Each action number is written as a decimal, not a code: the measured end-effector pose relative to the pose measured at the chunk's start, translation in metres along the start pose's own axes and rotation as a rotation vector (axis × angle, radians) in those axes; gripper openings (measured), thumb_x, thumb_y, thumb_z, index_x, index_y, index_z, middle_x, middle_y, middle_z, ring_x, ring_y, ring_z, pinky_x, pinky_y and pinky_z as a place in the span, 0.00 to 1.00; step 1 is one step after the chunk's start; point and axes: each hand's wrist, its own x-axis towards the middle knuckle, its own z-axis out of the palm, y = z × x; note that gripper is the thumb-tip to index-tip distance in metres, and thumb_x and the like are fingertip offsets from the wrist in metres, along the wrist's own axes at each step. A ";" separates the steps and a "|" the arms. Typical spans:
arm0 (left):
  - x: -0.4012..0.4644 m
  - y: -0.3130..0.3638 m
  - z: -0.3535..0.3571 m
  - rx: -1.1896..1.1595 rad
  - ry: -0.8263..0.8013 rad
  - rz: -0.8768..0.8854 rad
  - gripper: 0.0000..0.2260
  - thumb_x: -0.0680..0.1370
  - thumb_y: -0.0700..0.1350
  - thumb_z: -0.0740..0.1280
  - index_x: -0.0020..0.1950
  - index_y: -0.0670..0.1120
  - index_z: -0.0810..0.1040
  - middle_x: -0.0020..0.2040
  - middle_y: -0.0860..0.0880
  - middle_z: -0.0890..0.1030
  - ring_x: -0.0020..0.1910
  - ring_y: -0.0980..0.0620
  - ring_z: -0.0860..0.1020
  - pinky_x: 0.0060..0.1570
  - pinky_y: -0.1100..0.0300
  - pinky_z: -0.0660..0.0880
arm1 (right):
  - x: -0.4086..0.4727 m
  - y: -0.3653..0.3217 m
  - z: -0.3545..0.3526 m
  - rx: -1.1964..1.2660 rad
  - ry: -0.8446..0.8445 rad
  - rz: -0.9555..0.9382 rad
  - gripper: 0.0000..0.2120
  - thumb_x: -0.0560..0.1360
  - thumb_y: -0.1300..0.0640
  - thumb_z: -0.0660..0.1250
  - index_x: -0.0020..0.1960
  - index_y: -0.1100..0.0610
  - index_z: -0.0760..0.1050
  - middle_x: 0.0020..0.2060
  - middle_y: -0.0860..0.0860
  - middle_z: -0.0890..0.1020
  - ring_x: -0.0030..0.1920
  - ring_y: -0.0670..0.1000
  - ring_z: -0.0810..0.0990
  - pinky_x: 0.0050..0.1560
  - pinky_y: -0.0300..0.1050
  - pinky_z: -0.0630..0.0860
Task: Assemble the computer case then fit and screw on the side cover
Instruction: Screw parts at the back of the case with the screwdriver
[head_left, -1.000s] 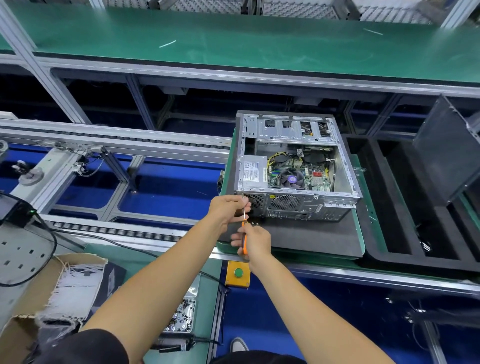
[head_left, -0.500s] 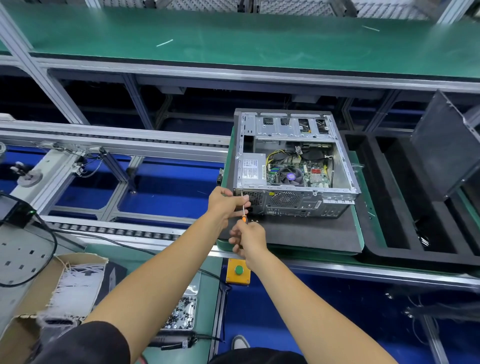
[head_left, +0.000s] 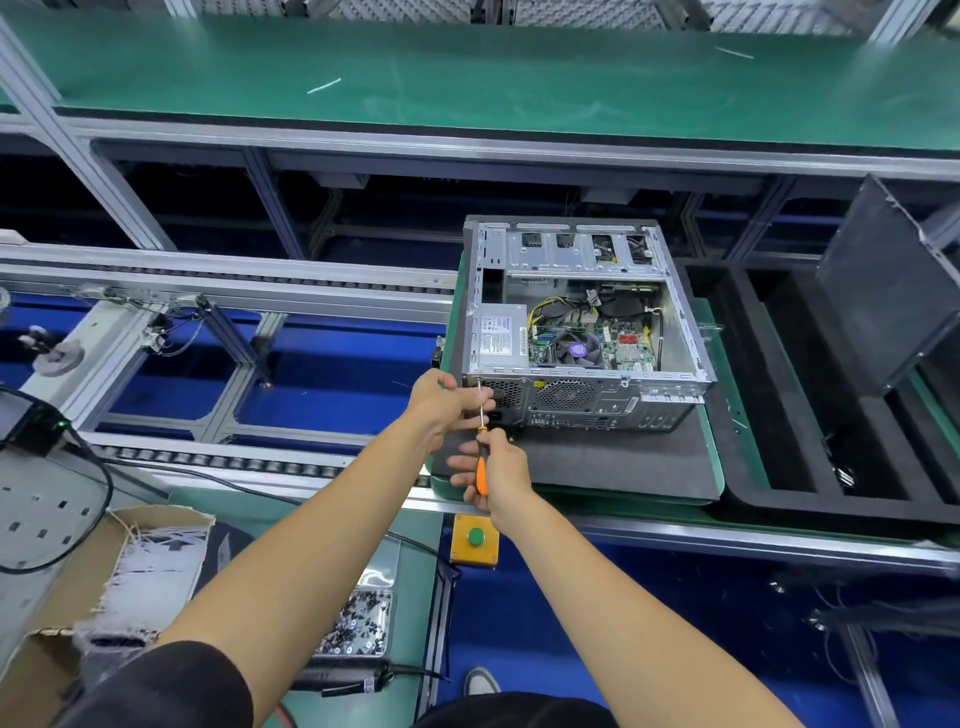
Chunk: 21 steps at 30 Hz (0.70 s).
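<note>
An open computer case (head_left: 587, 322) lies on its side on a dark foam pad (head_left: 623, 462), its motherboard, fan and power supply showing. My right hand (head_left: 498, 475) grips the orange handle of a screwdriver (head_left: 482, 467). Its metal shaft points up at the near left corner of the case's rear panel. My left hand (head_left: 447, 402) pinches the shaft just below that corner. The dark side cover (head_left: 888, 291) leans upright at the far right, apart from the case.
A green pallet (head_left: 714, 415) carries the pad on the conveyor rails. A black foam tray (head_left: 831, 415) lies to the right. A yellow box with a green button (head_left: 475, 538) sits below my hands. A screw tray (head_left: 358, 621) and a cardboard box (head_left: 78, 587) are at lower left.
Both hands moved up and toward the case, bringing the screwdriver tip from below the rear panel up to its upper left corner. The case stays put.
</note>
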 end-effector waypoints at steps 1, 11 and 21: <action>0.000 0.000 0.002 -0.002 0.035 0.008 0.23 0.73 0.31 0.75 0.49 0.47 0.62 0.44 0.39 0.86 0.44 0.44 0.87 0.38 0.52 0.83 | 0.000 0.001 0.000 -0.026 0.002 -0.008 0.12 0.79 0.53 0.61 0.51 0.61 0.78 0.33 0.55 0.85 0.23 0.49 0.75 0.24 0.36 0.67; 0.000 -0.003 0.008 0.064 0.053 0.042 0.19 0.76 0.35 0.75 0.48 0.46 0.64 0.45 0.41 0.84 0.41 0.46 0.86 0.46 0.46 0.84 | 0.000 0.001 0.000 0.050 0.040 0.008 0.09 0.80 0.59 0.61 0.43 0.60 0.74 0.30 0.56 0.84 0.25 0.52 0.80 0.22 0.36 0.68; -0.001 0.003 0.006 0.053 0.126 0.040 0.26 0.72 0.29 0.75 0.47 0.49 0.58 0.43 0.38 0.86 0.41 0.42 0.87 0.37 0.49 0.84 | -0.001 0.002 0.003 -0.082 0.049 -0.081 0.03 0.74 0.61 0.66 0.41 0.60 0.75 0.31 0.54 0.78 0.23 0.49 0.73 0.23 0.38 0.65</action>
